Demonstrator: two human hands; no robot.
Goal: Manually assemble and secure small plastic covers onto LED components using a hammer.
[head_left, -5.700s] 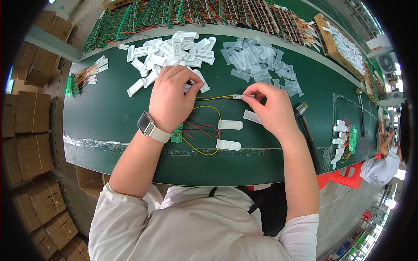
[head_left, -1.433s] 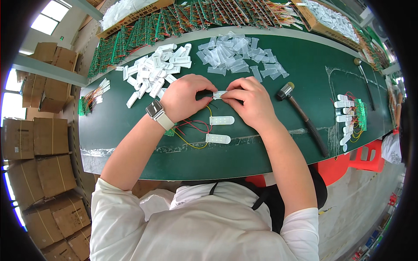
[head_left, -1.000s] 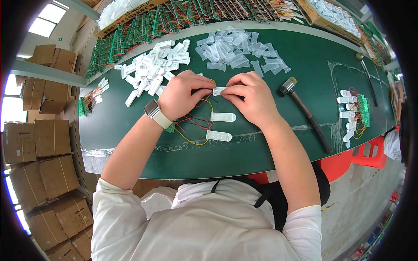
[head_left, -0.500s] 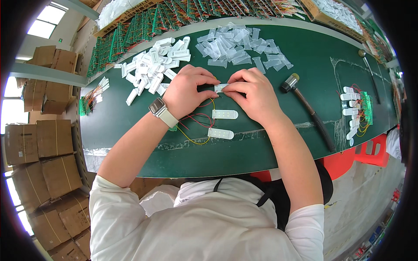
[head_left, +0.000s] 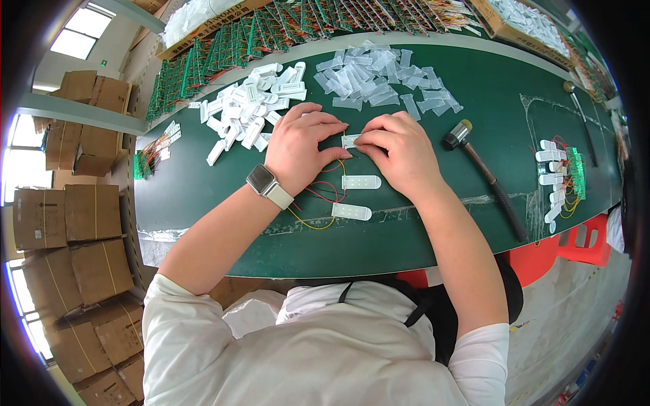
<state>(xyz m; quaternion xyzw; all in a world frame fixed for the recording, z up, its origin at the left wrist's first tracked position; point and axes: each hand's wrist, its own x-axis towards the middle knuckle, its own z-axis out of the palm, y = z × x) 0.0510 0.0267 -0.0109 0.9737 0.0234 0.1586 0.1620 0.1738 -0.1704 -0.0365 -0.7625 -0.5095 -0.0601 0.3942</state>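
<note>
My right hand (head_left: 399, 150) pinches a small white LED strip module (head_left: 349, 141) between thumb and fingertips, partly covering it. My left hand (head_left: 303, 150) is beside the module's other end, its thumb and forefinger spread apart with a gap between them. Below the hands lie two wired LED modules in white oblong housings, an upper one (head_left: 361, 182) and a lower one (head_left: 352, 212). Red and yellow wires (head_left: 318, 227) run from them under my left hand and wrist.
White plastic housings (head_left: 254, 101) are heaped far left of centre, beside a pile of clear plastic covers (head_left: 369, 74). A mallet (head_left: 491, 179) lies right of my right hand. Finished-looking wired modules (head_left: 552, 176) sit at the right. Green circuit boards (head_left: 271, 34) line the far edge.
My left thumb and forefinger have opened away from the small module. My right hand keeps its pinch on it. The whole view has shifted slightly.
</note>
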